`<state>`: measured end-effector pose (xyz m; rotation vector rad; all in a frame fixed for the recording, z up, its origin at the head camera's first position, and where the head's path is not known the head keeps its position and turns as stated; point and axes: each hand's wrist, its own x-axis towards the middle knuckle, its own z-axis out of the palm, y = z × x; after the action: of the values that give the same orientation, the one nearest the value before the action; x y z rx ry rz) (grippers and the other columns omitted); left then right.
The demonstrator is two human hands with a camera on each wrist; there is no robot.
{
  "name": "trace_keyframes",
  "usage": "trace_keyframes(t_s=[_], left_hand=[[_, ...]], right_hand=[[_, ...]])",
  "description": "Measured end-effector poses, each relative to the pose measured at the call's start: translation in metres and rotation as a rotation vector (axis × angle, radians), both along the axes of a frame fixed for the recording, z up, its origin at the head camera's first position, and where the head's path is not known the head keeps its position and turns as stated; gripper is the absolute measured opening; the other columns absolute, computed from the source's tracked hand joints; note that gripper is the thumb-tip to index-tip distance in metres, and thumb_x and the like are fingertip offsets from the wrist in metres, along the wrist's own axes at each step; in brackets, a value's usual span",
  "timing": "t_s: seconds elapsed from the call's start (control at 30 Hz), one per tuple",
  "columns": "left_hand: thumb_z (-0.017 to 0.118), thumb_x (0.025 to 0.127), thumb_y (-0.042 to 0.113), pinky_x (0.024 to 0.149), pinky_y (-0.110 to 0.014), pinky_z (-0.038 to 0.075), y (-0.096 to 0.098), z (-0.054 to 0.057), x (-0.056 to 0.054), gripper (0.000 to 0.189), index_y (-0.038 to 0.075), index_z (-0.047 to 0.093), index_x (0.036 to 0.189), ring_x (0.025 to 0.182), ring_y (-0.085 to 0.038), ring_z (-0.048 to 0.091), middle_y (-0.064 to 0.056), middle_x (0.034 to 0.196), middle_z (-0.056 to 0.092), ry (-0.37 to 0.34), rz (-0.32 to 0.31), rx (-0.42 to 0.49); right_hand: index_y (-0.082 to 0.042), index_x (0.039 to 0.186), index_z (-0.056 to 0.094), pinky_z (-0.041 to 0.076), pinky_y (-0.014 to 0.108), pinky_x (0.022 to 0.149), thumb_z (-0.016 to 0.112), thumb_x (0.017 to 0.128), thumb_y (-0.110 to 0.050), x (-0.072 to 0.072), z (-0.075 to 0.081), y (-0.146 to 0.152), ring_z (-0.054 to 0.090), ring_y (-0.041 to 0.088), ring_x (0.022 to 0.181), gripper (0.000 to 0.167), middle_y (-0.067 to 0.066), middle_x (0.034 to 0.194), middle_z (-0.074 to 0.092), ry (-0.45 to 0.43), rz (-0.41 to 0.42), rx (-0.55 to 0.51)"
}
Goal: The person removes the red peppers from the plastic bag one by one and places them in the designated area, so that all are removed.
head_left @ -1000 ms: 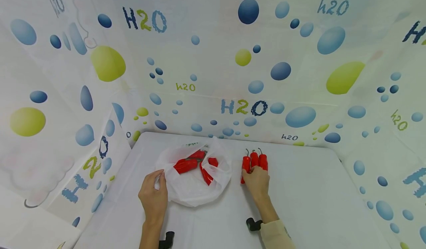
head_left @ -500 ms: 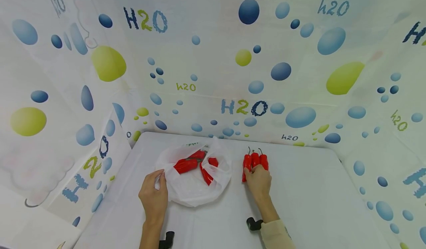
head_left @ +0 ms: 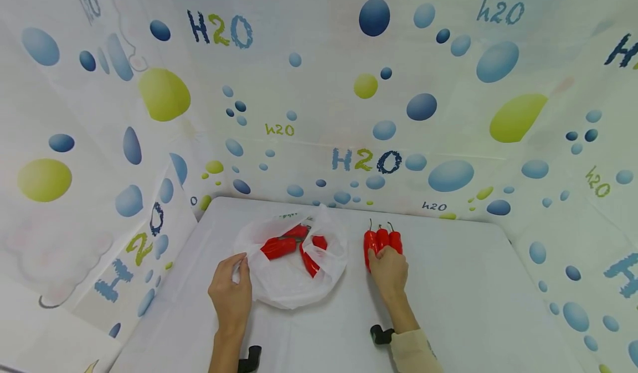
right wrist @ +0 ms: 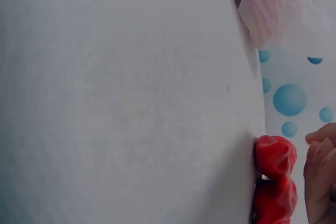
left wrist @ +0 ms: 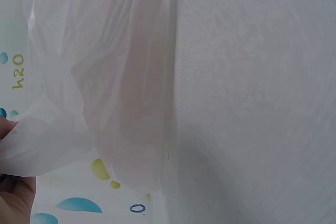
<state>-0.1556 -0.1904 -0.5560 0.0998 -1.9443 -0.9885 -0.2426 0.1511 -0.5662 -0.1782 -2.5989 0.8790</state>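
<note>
On the left of the table lies a white plastic bag (head_left: 294, 290), its mouth open on several red chili peppers (head_left: 280, 248). My left hand (head_left: 230, 293) pinches the bag's left edge; in the left wrist view the thin film passes between thumb and fingers. To the right, three red chili peppers (head_left: 382, 238) lie side by side, stems pointing away from me. My right hand (head_left: 390, 276) is over their near ends with fingers loosely bent. In the right wrist view a small gap shows between the fingers (right wrist: 321, 169) and the peppers (right wrist: 275, 156).
A white cloth covers the table (head_left: 458, 295). Behind and beside it hangs a white curtain (head_left: 319, 85) with blue and green spots and H2O lettering. Each wrist carries a black camera mount, one at the right wrist (head_left: 381, 335).
The leftmost loose pepper has shifted slightly away from me, more in line with the other two. The right hand has moved slightly rightward and up off it. The left hand stays at the bag.
</note>
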Motion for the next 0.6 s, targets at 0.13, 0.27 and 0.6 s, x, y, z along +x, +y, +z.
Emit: trace_keyframes(t_s=[0.13,0.27,0.6], left_hand=[[0.074,0.092,-0.005,0.103,-0.007,0.042,0.0,0.001,0.0,0.016,-0.003,0.077,0.108,0.102,-0.033,0.072,-0.019,0.104,0.074,-0.004,-0.001,-0.006],[0.073,0.093,-0.005,0.103,-0.007,0.041,0.001,0.001,0.001,0.016,-0.003,0.077,0.108,0.102,-0.033,0.072,-0.02,0.104,0.074,-0.005,-0.002,-0.012],[0.073,0.093,-0.004,0.103,-0.007,0.041,0.001,0.0,0.001,0.016,-0.002,0.077,0.109,0.103,-0.032,0.072,-0.019,0.106,0.074,-0.021,0.0,-0.005]], right_hand=[[-0.007,0.07,0.065,0.056,0.033,0.05,0.079,0.092,-0.022,0.002,0.005,-0.004,0.059,0.02,0.051,0.03,0.002,0.055,0.06,0.041,0.003,-0.03],[-0.007,0.073,0.067,0.052,0.029,0.049,0.08,0.092,-0.023,0.005,0.015,-0.009,0.055,0.017,0.05,0.028,0.001,0.058,0.061,0.09,0.036,-0.074],[-0.012,0.082,0.071,0.053,0.024,0.052,0.081,0.092,-0.025,0.013,0.036,-0.024,0.06,0.011,0.059,0.018,-0.005,0.068,0.067,0.198,0.18,-0.184]])
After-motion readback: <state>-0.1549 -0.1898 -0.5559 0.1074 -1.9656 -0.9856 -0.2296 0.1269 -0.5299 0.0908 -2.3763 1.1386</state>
